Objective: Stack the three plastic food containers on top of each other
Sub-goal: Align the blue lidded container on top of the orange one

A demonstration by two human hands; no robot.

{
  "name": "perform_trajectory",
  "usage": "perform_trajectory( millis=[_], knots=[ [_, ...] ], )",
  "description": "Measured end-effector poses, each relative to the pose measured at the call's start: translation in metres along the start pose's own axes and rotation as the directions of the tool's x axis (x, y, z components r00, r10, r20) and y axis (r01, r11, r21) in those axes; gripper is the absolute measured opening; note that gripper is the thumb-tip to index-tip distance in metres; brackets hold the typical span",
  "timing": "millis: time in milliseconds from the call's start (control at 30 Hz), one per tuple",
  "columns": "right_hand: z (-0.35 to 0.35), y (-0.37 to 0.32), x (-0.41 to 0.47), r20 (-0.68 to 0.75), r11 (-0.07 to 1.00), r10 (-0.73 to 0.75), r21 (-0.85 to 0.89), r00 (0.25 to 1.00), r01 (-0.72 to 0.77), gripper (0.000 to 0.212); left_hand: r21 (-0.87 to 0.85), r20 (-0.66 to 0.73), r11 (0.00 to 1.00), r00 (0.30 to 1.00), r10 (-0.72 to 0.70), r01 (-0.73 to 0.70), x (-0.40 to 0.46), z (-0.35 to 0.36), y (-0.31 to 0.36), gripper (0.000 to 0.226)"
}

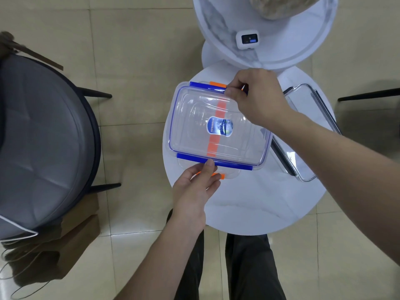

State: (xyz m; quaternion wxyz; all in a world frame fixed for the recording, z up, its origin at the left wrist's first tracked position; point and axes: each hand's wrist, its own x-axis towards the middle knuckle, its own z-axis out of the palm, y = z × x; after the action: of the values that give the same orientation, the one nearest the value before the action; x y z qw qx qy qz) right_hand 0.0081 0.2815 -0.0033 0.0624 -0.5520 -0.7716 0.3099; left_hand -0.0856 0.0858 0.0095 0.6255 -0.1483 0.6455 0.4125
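A clear container with blue clips (194,126) and a blue oval label is held over a clear container with orange clips (231,173), which rests on the small round white table (249,204). The orange one shows through the blue one and pokes out at the near edge. My left hand (194,187) grips the near long side of the blue container, thumb on its blue clip. My right hand (257,96) pinches its far edge. A third clear container with dark grey clips (303,161) lies on the table to the right, partly hidden by my right forearm.
A larger round marble-look table (281,55) stands just beyond, with a small white device (247,39) and a beige bag on it. A grey cushioned chair (43,137) is on the left, with brown paper bags on the floor below. Dark chair legs show at the right.
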Motion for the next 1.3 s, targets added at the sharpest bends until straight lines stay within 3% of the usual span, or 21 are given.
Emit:
perform_trajectory(
  millis=[267, 600, 733, 1000, 1300],
  knots=[
    [-0.001, 0.008, -0.008, -0.002, 0.997, 0.058, 0.06, 0.998, -0.058, 0.014, -0.008, -0.001, 1.0, 1.0, 0.028, -0.028, 0.005, -0.008, 0.004, 0.037],
    [-0.005, 0.027, -0.04, -0.039, 0.956, 0.236, 0.188, 0.971, -0.225, 0.014, 0.076, -0.077, 0.98, 0.979, 0.188, -0.182, 0.015, -0.017, 0.026, 0.024],
    [-0.004, 0.032, -0.054, -0.049, 0.929, 0.308, 0.233, 0.95, -0.289, 0.013, 0.132, -0.033, 0.964, 0.971, 0.238, -0.232, 0.021, -0.017, 0.041, 0.01],
    [0.005, 0.039, -0.075, -0.011, 0.803, 0.453, 0.438, 0.891, -0.403, 0.017, 0.31, 0.086, 0.884, 0.936, 0.34, -0.35, 0.033, -0.018, 0.068, 0.022],
    [0.012, 0.039, -0.088, 0.015, 0.726, 0.518, 0.52, 0.855, -0.449, 0.022, 0.447, 0.176, 0.776, 0.894, 0.412, -0.445, 0.048, -0.011, 0.088, 0.02]
  ],
)
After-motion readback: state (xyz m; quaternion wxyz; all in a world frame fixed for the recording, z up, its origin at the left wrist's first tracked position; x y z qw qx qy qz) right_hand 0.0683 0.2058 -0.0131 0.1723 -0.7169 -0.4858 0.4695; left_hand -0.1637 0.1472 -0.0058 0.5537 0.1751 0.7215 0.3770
